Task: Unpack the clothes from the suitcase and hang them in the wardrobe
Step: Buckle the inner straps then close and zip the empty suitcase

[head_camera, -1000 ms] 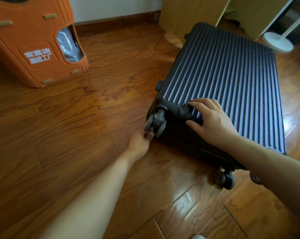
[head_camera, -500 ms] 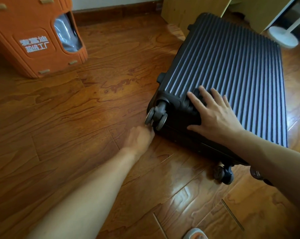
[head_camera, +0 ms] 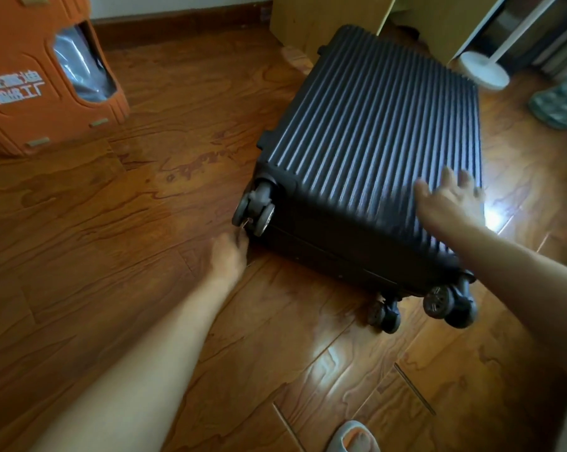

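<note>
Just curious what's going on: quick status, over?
Left hand low at suitcase corner, grip hidden. Right hand open, blurred, over ribbed lid. Suitcase flat on floor, closed. Nothing in the way.

left hand (head_camera: 230, 256): fingers tucked, hidden | right hand (head_camera: 451, 200): fingers spread, blurred

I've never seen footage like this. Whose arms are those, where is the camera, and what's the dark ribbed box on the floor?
No machine here: a person wears a camera on the head, looking forward and down, so the two bare arms are their own. The dark ribbed box is a closed suitcase lying flat on a wooden floor, wheels toward the person. The left hand reaches to the suitcase's lower corner beside a wheel; whether it grips anything is hidden. The right hand, blurred, lies open with fingers spread over the ribbed top near the right edge, holding nothing. Around it stand an orange box, a white lamp base and slippers. No clothes show yet.
</note>
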The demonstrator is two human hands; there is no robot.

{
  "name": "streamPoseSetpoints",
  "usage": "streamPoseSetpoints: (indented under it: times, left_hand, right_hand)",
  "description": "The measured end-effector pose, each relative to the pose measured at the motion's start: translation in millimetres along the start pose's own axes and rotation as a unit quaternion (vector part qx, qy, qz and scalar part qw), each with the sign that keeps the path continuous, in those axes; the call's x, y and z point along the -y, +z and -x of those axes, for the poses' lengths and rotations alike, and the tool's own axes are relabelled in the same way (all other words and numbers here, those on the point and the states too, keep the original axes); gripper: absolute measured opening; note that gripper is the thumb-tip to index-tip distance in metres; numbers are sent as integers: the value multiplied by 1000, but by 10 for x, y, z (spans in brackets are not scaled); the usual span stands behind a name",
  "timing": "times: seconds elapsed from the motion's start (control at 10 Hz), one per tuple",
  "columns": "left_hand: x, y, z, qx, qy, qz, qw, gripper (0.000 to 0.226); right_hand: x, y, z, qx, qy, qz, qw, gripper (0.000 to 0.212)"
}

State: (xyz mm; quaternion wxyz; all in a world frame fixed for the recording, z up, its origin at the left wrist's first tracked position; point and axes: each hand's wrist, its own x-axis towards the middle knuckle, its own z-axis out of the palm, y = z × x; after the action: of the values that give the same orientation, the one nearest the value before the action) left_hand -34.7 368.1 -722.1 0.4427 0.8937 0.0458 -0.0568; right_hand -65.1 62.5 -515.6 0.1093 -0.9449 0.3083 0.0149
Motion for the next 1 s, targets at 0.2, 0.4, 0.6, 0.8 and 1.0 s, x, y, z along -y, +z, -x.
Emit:
streamPoseSetpoints:
  times: [0.2,0.4,0.6,0.8,1.0]
  left_hand:
    - [-40,58,57,-33,-8,87,996,40]
    - [-240,10,62,-44,-32,58,997,30]
    - [-150,-72,109,-88,28,-257,962,30]
    - [-697,107,649,112,39,-54,991,17]
    - [-715,259,882,155,4,-46,987,21]
  right_hand:
    - [-921,3,150,147,308,-405,848,80]
    - [-797,-106,175,128,325,-499,793,57]
    - [-533,-312,126,98,280,-454,840,46]
    - [-453,-200,160,57,284,-408,866,43]
    - [-128,-98,451,126,284,-425,850,28]
